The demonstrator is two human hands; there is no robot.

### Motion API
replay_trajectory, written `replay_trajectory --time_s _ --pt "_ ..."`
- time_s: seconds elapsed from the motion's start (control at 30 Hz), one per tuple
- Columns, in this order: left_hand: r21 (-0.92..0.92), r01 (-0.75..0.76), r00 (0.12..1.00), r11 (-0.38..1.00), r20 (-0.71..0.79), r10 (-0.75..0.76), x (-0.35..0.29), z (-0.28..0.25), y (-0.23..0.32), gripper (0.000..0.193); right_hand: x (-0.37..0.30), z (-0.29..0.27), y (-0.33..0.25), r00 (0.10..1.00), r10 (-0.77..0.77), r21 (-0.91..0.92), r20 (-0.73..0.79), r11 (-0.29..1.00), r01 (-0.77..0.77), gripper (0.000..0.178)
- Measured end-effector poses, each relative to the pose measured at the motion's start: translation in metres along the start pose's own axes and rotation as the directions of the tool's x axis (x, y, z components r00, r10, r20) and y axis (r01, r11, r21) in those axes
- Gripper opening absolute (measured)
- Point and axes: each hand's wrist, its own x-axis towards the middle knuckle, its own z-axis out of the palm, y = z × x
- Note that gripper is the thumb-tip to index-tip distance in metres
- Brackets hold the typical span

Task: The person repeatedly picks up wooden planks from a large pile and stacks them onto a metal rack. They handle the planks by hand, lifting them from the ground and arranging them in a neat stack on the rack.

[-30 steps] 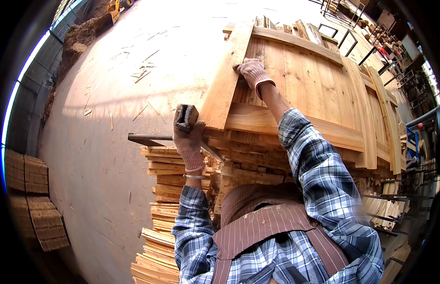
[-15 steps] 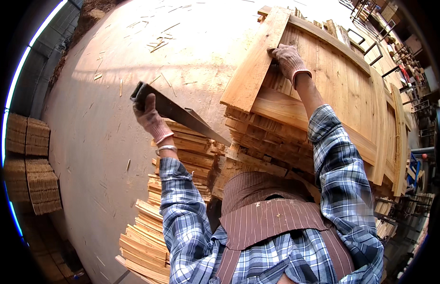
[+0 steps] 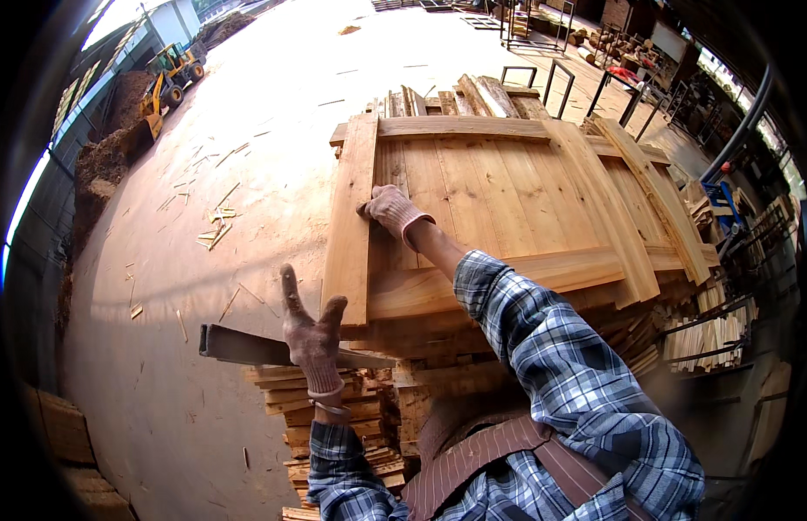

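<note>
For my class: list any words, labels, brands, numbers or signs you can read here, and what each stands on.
None can be read.
The wide plank, left gloved hand, right gloved hand and striped apron show no lettering.
The yellow loader is too small to tell.

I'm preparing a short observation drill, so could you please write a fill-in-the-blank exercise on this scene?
1. The right hand touches a board made of ____.
2. The left hand is covered by a ____.
3. The loader in the background is painted mostly ____.

Missing words: wood; glove; yellow.
</note>
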Motion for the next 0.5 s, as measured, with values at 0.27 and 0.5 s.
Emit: replay_trajectory --time_s 0.27,0.5 --pt "-0.044 0.116 0.976 0.992 0.189 -0.106 0.002 0.036 -0.01 0.073 0.012 0.007 -0.002 0.991 0.117 0.144 -0.061 0.984 -0.107 0.015" --pt "0.295 0.077 0.942 0.952 0.29 -0.167 0.001 0.019 0.01 0.08 -0.093 -0.096 0.074 0.965 0.199 0.76 0.172 0.596 -0.258 0.064"
